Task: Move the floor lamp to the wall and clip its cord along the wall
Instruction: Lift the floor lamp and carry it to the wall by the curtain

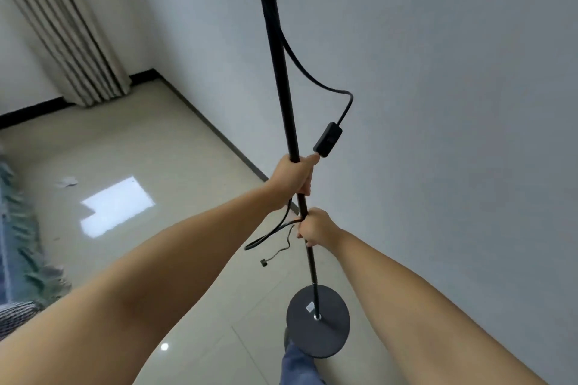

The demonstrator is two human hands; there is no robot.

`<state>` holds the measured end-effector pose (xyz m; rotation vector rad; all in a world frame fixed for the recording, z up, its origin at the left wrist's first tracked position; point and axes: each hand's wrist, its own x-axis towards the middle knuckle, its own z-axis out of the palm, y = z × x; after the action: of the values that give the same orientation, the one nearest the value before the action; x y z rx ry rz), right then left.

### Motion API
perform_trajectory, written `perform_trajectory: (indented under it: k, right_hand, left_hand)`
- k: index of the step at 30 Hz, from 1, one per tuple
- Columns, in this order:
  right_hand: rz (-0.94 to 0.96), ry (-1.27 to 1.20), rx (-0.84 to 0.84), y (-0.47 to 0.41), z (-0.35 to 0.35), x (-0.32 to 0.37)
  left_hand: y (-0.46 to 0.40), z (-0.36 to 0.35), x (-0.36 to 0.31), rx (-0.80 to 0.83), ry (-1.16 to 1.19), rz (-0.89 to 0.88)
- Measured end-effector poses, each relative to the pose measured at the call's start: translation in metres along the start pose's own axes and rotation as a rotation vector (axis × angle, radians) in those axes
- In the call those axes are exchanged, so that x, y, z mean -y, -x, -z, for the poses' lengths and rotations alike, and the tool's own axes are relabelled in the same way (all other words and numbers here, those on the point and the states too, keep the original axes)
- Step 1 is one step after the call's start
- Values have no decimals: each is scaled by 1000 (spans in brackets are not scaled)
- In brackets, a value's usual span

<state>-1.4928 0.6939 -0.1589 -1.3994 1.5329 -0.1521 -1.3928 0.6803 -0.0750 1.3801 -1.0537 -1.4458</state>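
A black floor lamp stands in front of me: a thin pole (279, 50) rising out of the top of the frame and a round dark base (325, 334) near the white wall (438, 103). My left hand (294, 181) is closed around the pole at mid height. Just below it, my right hand (316, 226) also grips the pole. The black cord (312, 75) hangs beside the pole, with an inline switch (328, 139) near my left thumb. Lower down the cord loops to the left (266, 237), its small end (264, 263) dangling above the floor. The lamp head is out of view.
Glossy beige tile floor (140, 150) with a dark baseboard (219, 131) along the wall. Beige curtains (62, 28) hang at the far left corner. A patterned fabric edge (25, 247) lies at the left. My jeans-clad leg (297, 362) is beside the lamp base. A scrap of paper (67, 181) lies on the floor.
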Motion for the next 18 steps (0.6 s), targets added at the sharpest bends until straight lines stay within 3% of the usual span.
perform_trajectory:
  k: [11, 18]
  right_hand:
    - [235, 241, 283, -169, -117, 232]
    - [330, 308, 431, -243, -195, 366]
  left_hand:
    - [-91, 252, -53, -431, 56, -6]
    - [-128, 404, -79, -625, 87, -38]
